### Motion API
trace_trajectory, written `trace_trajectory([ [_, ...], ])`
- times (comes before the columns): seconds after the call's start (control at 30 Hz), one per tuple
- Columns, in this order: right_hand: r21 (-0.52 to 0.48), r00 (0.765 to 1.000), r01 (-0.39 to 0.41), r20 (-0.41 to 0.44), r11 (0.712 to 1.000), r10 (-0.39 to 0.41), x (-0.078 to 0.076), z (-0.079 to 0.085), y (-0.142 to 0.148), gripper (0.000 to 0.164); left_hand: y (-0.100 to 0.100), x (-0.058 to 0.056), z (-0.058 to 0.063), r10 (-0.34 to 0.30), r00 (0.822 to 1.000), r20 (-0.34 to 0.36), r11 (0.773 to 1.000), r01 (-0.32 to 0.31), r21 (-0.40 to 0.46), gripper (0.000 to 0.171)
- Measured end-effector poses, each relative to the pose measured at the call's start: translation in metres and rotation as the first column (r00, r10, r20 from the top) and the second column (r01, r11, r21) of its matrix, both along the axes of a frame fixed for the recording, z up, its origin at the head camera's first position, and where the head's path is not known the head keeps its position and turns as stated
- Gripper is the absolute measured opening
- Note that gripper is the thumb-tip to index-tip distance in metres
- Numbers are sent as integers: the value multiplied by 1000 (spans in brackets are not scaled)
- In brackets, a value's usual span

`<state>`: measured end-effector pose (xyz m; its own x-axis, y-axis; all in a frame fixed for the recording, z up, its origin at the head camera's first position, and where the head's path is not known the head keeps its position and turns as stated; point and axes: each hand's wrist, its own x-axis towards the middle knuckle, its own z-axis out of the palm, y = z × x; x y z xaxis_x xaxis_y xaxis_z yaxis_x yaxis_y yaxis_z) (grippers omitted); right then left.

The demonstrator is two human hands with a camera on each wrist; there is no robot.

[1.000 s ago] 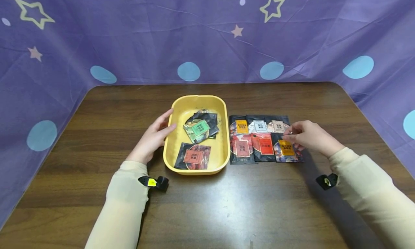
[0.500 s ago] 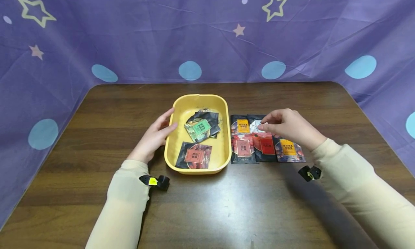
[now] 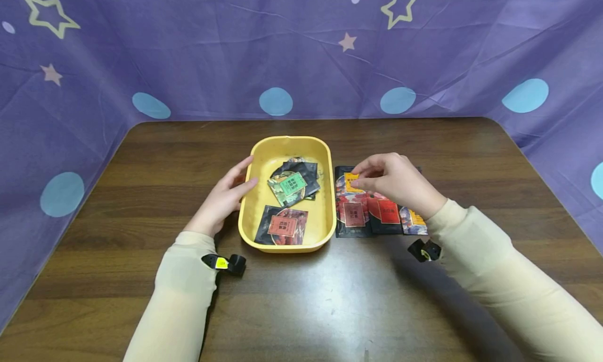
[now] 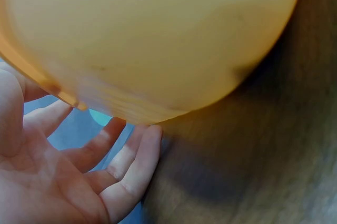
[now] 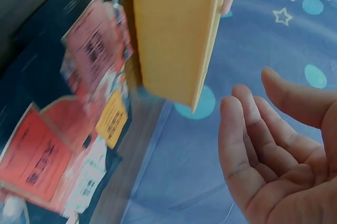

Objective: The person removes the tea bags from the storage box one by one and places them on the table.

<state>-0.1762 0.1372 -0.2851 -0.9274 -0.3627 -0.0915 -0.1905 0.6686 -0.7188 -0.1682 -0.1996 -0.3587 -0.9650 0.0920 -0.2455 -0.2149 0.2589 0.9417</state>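
My left hand (image 3: 221, 202) holds the left side of a yellow plastic basin (image 3: 325, 215), thumb over the rim and fingers against the outer wall. Inside lie several flat dark sachets, among them a green-labelled sachet (image 3: 293, 184) on a small pile and a red-labelled sachet (image 3: 281, 226) nearer the front. My right hand (image 3: 395, 179) hovers over sachets laid out beside the basin, its fingers loosely bent around nothing. Its fingertips overlap an orange-labelled sachet (image 3: 348, 183). In front are a pink-labelled sachet (image 3: 354, 215) and a bright red sachet (image 3: 388, 212); the hand hides some others.
The brown wooden table (image 3: 301, 304) carries the basin near its middle, with the laid-out sachets close against the basin's right side. A purple curtain (image 3: 212, 53) with stars and dots hangs behind the table and along both sides.
My right hand has moved left from the far right sachets, across the back row, towards the basin. The left hand and the basin have stayed in place.
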Motion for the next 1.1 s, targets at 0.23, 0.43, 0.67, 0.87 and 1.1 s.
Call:
trace_trajectory([
  [0.23, -49, 999, -40, -34, 998, 39, 2, 1, -20, 28, -1, 0, 1, 2, 1000, 8, 1000, -2, 3, 63],
  [0.43, -107, 998, -54, -39, 993, 50, 6, -1, -39, 30, 0, 0, 1, 2, 1000, 6, 1000, -2, 0, 63],
  [0.67, -113, 991, -123, -66, 986, 116, 13, -15, -56, 33, 0, 0, 1, 4, 1000, 9, 1000, -4, -8, 62],
  [0.87, -71, 981, -192, -44, 979, 189, 18, -24, -73, 38, 0, 0, 0, 5, 1000, 11, 1000, -5, -3, 63],
  [1.1, 44, 949, -298, -89, 953, 301, 25, -34, -94, 41, 0, -1, 0, 6, 1000, 6, 1000, -6, 10, 61],
])
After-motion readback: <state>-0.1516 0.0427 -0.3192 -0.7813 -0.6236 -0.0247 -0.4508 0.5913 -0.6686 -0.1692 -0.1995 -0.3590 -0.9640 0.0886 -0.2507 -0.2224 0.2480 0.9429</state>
